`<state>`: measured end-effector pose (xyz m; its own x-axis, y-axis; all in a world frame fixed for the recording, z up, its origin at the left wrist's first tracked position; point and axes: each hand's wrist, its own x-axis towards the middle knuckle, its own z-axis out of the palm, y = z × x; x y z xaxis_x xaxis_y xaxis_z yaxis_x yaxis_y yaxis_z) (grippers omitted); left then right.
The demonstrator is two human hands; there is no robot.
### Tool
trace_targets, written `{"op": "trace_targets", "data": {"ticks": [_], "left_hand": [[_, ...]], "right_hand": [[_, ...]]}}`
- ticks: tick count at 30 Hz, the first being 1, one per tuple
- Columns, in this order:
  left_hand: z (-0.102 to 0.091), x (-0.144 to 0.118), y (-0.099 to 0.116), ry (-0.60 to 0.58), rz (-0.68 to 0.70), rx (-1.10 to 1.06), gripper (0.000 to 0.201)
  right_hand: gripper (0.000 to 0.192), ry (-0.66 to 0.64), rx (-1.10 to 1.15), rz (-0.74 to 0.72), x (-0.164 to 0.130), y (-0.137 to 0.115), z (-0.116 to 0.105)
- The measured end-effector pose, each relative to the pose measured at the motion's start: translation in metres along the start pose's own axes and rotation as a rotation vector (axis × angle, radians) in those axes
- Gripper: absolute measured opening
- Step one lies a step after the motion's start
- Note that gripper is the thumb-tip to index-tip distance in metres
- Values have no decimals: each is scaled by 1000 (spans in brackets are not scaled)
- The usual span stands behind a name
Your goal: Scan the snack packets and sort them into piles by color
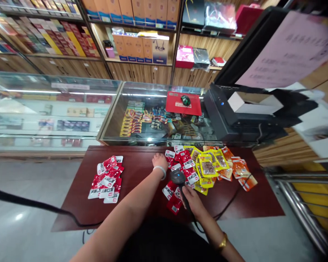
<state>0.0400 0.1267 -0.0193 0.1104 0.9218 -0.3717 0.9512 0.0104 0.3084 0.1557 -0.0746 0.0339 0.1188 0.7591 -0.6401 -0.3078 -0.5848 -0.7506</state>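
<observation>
1. The right hand (192, 200) is gripping a dark handheld scanner (178, 177) by its handle, fingers wrapped tight around it. The head is pointing down and forward over the red packets, which looks like the angle needed to read a printed code.
2. The left hand (160, 160) is reaching forward to the near edge of the mixed heap, fingers curled down onto a red snack packet (170, 155). Whether it is pinching the packet or only pressing on it, I cannot tell, since the knuckles are hiding the fingertips. A pale bracelet (160, 170) is sitting on that wrist.
3. The mixed heap of packets (207, 167) is lying on the dark red table (79, 203), just ahead of the scanner: red ones nearest the hands, yellow in the middle, orange at the far right. They are overlapping loosely, so each one likely has to be lifted clear.
4. A separate pile of red packets (108, 179) is sitting well apart on the left side of the table. Keeping it away from the heap probably marks a different batch.
5. The scanner's cable (232, 202) is trailing off to the right across the table, staying clear of both piles.
6. Behind the table, a glass display counter (153, 116) is holding small goods, with a red mat and mouse (183, 102) on top and a black monitor (251, 47) to the right.
</observation>
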Motion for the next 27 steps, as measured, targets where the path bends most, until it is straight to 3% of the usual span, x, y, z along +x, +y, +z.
{"op": "trace_targets", "data": {"ticks": [5,8,12,19,22,27], "left_hand": [[6,10,-34,-123,60,-383,22],[8,5,-63,-50,43,-635,12],[2,-13,-99,85,-15,-852,17],[-22,-64,-180,201,-124,-926,24],[-31,-97,-226,273,-245,-897,24],[-36,-140,-291,406,-596,-978,26]], "right_hand": [[48,-19,-17,-19,-1,-3,4],[47,-67,-47,-24,0,-9,15],[47,-144,-134,-51,10,-9,38],[52,-333,-391,-121,22,-4,82],[50,-393,-493,-150,17,-11,99],[48,-455,-545,-170,13,-16,122]]}}
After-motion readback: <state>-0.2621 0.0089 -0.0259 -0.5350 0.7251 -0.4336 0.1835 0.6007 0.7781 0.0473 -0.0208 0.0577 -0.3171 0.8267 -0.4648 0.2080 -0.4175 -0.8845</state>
